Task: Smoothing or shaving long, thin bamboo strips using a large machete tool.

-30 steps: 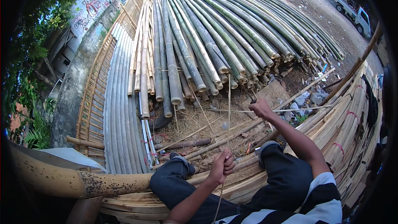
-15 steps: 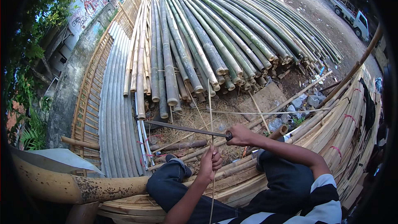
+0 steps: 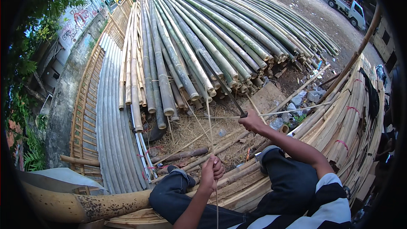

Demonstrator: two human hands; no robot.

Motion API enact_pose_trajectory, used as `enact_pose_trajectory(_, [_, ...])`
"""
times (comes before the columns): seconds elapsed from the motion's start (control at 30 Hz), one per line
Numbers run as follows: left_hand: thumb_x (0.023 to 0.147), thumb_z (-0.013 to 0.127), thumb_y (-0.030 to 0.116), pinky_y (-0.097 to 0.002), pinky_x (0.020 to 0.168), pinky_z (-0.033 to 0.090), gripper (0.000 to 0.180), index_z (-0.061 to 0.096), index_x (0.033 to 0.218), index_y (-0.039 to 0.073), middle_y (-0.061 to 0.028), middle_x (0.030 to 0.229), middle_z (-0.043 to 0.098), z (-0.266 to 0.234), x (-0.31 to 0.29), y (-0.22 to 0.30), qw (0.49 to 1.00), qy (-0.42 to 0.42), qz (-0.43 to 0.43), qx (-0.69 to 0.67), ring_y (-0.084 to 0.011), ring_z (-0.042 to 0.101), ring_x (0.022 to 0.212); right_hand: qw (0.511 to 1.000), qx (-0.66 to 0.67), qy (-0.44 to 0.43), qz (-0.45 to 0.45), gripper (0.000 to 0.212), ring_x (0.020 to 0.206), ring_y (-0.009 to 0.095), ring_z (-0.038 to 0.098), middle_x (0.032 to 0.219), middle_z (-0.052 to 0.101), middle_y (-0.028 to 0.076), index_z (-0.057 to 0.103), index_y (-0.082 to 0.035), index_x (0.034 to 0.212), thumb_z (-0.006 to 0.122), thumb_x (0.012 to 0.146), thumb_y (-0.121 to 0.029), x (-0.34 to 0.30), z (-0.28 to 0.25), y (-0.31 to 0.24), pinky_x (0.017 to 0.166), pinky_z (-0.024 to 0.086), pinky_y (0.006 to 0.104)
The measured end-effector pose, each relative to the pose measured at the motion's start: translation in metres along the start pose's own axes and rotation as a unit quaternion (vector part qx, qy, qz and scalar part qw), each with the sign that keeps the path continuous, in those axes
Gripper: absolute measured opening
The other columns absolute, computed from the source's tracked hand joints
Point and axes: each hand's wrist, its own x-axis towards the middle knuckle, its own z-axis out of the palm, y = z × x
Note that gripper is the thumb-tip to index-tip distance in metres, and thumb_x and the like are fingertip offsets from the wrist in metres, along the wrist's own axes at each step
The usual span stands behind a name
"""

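Note:
My left hand (image 3: 211, 174) is closed around a thin bamboo strip (image 3: 210, 123), which stands nearly upright, rising above the fist and running down below it past my lap. Farther right and higher, my right hand (image 3: 252, 123) grips the handle of a long knife (image 3: 234, 100). Its dark, narrow blade slants up and to the left, toward the cut ends of the stacked bamboo poles (image 3: 203, 55). The blade is apart from the strip, to its right.
Split bamboo slats (image 3: 339, 131) lie bundled at the right with pink ties. A thick bamboo pole (image 3: 114, 205) crosses the lower left, near my crossed legs. Corrugated sheets (image 3: 112, 123) and a bamboo fence (image 3: 85, 118) stand left. A white pickup (image 3: 345, 8) is parked far right.
The knife has swung from lying across the strip, pointing left, to pointing up and away, clear of it. My right hand has moved farther out. My left hand keeps holding the strip.

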Motion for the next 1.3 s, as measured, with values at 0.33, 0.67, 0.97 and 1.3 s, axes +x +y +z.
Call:
enact_pose_trajectory(0.33, [0.100,0.038,0.036,-0.0211,0.036,0.013,0.031,0.039,0.080,0.013,0.0060,0.055,0.023,-0.002,0.001,-0.011,0.995,0.072,0.041,0.054,-0.0038,0.019,0.042,0.882,-0.291,-0.296,-0.223,0.028,0.069,0.039,0.062,0.068,0.061,0.023,0.061,0.001,0.069,0.059,0.065,-0.027,-0.060,0.071,-0.032,0.067,0.049,0.0462])
enact_pose_trajectory(0.67, [0.100,0.038,0.035,-0.0194,0.035,0.013,0.031,0.038,0.080,0.012,0.0065,0.056,0.022,0.006,-0.004,-0.014,0.997,0.025,0.028,0.074,-0.0036,0.017,0.042,0.995,-0.077,-0.033,0.052,0.029,0.045,0.023,0.057,0.050,0.052,0.013,0.055,0.006,0.058,0.063,0.067,-0.020,0.010,-0.001,0.005,0.046,0.046,0.0361])
enact_pose_trajectory(0.97, [0.101,0.037,0.027,-0.0180,0.036,0.019,0.025,0.044,0.086,0.008,0.0048,0.055,0.027,-0.004,0.002,0.014,1.000,-0.030,-0.005,0.006,-0.0034,0.021,0.041,0.995,-0.005,-0.058,0.081,0.034,0.039,0.013,0.050,0.049,0.051,0.005,0.055,0.002,0.058,0.067,0.075,-0.026,-0.020,0.006,0.009,0.040,0.040,0.0305])
enact_pose_trajectory(1.3, [0.100,0.037,0.033,-0.0177,0.037,0.018,0.029,0.041,0.081,0.011,0.0062,0.055,0.026,-0.012,0.004,0.029,0.992,-0.091,-0.030,-0.086,-0.0033,0.020,0.042,0.992,-0.090,-0.083,-0.031,0.066,0.048,0.020,0.051,0.051,0.051,0.010,0.056,0.002,0.061,0.054,0.083,-0.060,-0.015,0.023,0.012,0.052,0.043,0.0383])
